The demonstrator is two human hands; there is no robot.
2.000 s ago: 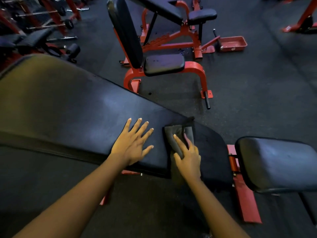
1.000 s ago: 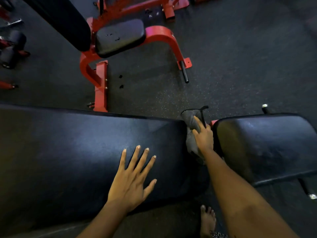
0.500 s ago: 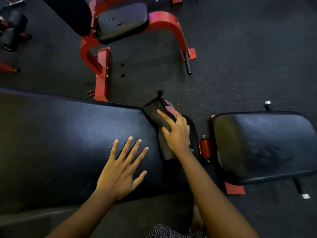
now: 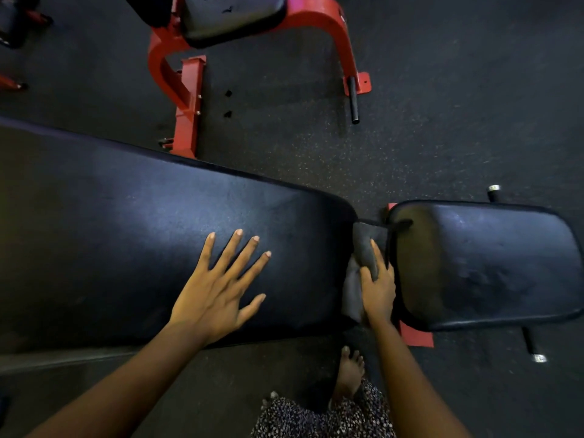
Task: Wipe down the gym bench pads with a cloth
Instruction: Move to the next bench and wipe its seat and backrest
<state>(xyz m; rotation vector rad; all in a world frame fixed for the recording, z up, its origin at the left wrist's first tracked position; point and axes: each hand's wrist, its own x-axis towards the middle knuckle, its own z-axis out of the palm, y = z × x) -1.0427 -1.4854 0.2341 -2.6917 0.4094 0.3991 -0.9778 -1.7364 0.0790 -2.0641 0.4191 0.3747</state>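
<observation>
A long black back pad [image 4: 132, 235] of the gym bench runs from the left edge to the centre. My left hand [image 4: 218, 289] lies flat on it with fingers spread. A dark grey cloth [image 4: 363, 248] hangs in the gap at the pad's right end. My right hand [image 4: 377, 286] holds the cloth against that end, fingers pointing away from me, thumb over the fabric. Just right of the gap sits the black seat pad [image 4: 486, 263].
Another bench with a red frame [image 4: 186, 99] and a black seat [image 4: 230, 17] stands behind on the dark rubber floor. A red frame piece [image 4: 417, 338] shows under the gap. My bare foot [image 4: 349, 374] stands below the pad's near edge.
My right hand has carried the cloth from the top of the back pad's end down into the gap beside the seat pad. My left hand stays flat on the pad.
</observation>
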